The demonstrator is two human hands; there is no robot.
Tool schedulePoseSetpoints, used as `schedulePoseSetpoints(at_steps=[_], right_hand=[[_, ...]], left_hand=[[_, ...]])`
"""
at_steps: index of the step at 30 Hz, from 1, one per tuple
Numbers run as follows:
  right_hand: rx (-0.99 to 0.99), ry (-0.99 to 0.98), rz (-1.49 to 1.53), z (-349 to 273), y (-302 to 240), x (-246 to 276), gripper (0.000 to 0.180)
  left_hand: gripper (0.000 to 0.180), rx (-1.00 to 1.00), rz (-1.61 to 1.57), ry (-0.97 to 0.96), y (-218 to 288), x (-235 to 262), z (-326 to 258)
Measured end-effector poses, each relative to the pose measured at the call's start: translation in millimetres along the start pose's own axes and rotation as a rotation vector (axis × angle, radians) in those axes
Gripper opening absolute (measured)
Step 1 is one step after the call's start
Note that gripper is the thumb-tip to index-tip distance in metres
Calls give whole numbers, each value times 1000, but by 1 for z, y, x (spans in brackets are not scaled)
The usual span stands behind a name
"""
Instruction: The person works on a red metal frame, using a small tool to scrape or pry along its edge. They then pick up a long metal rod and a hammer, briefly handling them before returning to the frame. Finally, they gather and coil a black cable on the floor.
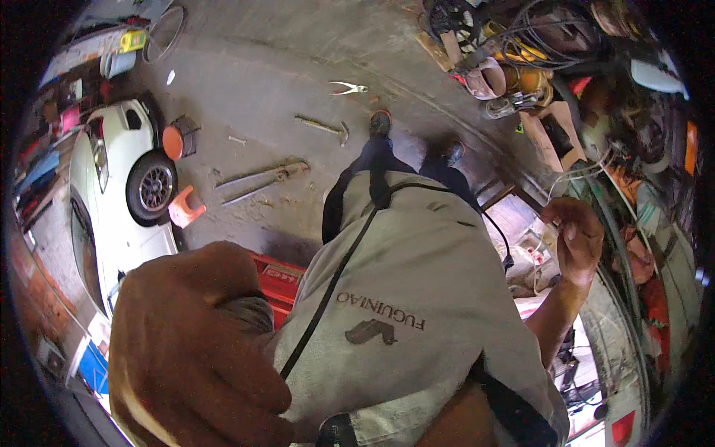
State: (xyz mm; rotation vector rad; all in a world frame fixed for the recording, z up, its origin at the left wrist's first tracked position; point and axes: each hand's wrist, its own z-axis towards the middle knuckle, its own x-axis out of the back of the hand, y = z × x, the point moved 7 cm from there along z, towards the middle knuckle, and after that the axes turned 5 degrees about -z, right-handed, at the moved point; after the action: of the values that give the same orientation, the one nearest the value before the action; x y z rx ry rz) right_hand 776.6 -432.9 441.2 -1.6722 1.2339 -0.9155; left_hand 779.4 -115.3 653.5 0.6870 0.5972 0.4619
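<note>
While the left hand (194,350) is clenched around a dark grey object (249,313) close to the camera, the right hand (577,238) pinches a thin white wire (588,173) beside the cluttered bench (551,134). Ahead, open concrete floor (261,74) holds pliers (348,88), a hammer (324,127) and long tongs (261,179); a white car (112,186) bounds the left edge.

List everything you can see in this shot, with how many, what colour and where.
car: one, white, far left, front wheel showing
pliers: one pair, pale handles, on the concrete floor, top centre
hammer: one, metal, on the floor below the pliers
long wrench: one, grey, on the floor right of the car
red box: one, below the wrench
cables: tangle, dark, top right
shoes: two, dark
left hand: closed around a grey object
right hand: fingers curled at thin white wires
</note>
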Motion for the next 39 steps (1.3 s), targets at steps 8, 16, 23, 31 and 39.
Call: schedulePoseSetpoints(at_steps=[8, 16, 23, 31, 39], right_hand=[[16, -45, 15, 30, -18, -32, 39], [-178, 91, -145, 60, -3, -55, 28], [-283, 173, -357, 48, 48, -62, 23], [-461, 279, -282, 4, 86, -23, 25], [-104, 681, -256, -2, -15, 47, 23]], left_hand=[[15, 152, -71, -178, 6, 44, -7], [25, 374, -234, -183, -13, 120, -33], [35, 1580, -32, 1045, -157, 267, -337], [38, 1471, 774, 293, -183, 247, -239], [36, -61, 970, 150, -29, 173, 121]])
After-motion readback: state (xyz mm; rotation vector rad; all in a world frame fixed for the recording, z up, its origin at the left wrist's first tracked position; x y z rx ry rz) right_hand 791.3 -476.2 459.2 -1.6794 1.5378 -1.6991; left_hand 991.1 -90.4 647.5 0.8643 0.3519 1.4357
